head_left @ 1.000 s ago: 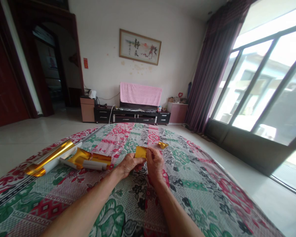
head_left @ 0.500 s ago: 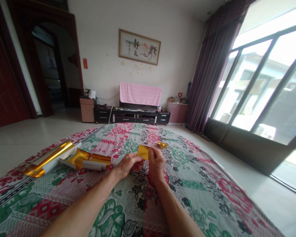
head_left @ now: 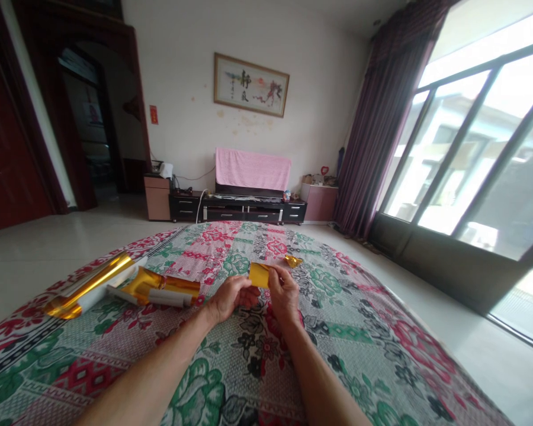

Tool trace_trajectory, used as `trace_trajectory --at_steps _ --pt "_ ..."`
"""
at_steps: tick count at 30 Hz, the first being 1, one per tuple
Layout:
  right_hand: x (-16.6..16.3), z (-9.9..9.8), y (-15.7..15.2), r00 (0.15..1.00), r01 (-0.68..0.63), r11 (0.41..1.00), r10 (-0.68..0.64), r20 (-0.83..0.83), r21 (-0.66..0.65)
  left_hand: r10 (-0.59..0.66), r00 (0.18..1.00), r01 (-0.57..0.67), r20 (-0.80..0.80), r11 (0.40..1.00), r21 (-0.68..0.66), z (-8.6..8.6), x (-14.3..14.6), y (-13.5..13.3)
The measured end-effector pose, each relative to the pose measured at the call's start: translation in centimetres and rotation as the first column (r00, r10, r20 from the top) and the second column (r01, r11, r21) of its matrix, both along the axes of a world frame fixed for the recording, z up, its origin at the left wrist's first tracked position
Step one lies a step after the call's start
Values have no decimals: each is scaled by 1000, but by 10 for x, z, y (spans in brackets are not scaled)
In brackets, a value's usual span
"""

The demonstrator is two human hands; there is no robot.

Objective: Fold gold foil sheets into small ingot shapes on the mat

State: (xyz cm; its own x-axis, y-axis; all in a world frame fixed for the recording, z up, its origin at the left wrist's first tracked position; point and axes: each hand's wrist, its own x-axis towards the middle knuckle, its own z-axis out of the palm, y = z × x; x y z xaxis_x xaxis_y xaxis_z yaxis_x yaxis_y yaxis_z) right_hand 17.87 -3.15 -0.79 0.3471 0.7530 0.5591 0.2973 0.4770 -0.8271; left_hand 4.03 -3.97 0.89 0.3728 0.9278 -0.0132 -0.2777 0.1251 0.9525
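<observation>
A small piece of gold foil paper [head_left: 258, 274] is held up above the flowered cloth [head_left: 346, 331] by both my hands. My left hand [head_left: 231, 296] pinches its lower left edge with fingers closed. My right hand [head_left: 284, 290] pinches its right edge, fingers curled. A small folded gold piece [head_left: 292, 260] lies on the cloth just beyond my right hand.
Rolls and sheets of gold foil paper [head_left: 115, 284] lie on the cloth at the left. A low dark TV cabinet [head_left: 249, 210] with a pink towel [head_left: 253, 168] stands against the far wall. Large glass doors [head_left: 471, 177] are on the right.
The gold piece has shifted slightly right and up between my fingers. Both hands stay in nearly the same place.
</observation>
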Motion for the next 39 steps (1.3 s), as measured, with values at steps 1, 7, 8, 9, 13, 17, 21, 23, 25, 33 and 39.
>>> trace_trajectory --at_steps 1,7,8,9,13,17,21,23,25,33,39 --pt "0 0 0 1000 -15 1000 15 -15 -8 30 1000 -30 9 1000 -2 0 1 0" --pt "1 2 -2 997 -40 997 36 -71 -69 352 933 -326 -76 915 237 -3 4 2" --pt "1 2 -2 997 -27 997 22 -77 -75 354 929 -305 -111 899 315 -5 4 3" --pt "2 2 -2 996 -18 997 12 -84 -82 348 925 -268 -149 880 393 -7 5 3" --pt "2 3 -2 991 -73 989 57 -124 -126 369 887 -131 -277 777 616 -15 5 6" --pt "1 4 -3 965 -178 975 147 -215 -134 406 862 -97 -303 720 687 -16 5 7" --pt "2 5 -6 911 -273 947 198 -361 -169 418 839 -72 -348 720 691 -10 4 5" --pt "3 6 -7 891 -317 930 226 -393 -185 400 844 -80 -357 753 653 -7 4 3" --pt "4 6 -7 874 -358 917 262 -410 -176 363 872 -107 -330 798 593 -5 4 1" --pt "2 7 -6 863 -398 895 290 -414 -203 389 899 -305 -200 886 350 -3 4 1" --pt "0 11 -9 869 -423 878 324 -375 -223 432 895 -370 -113 859 355 -4 7 2"
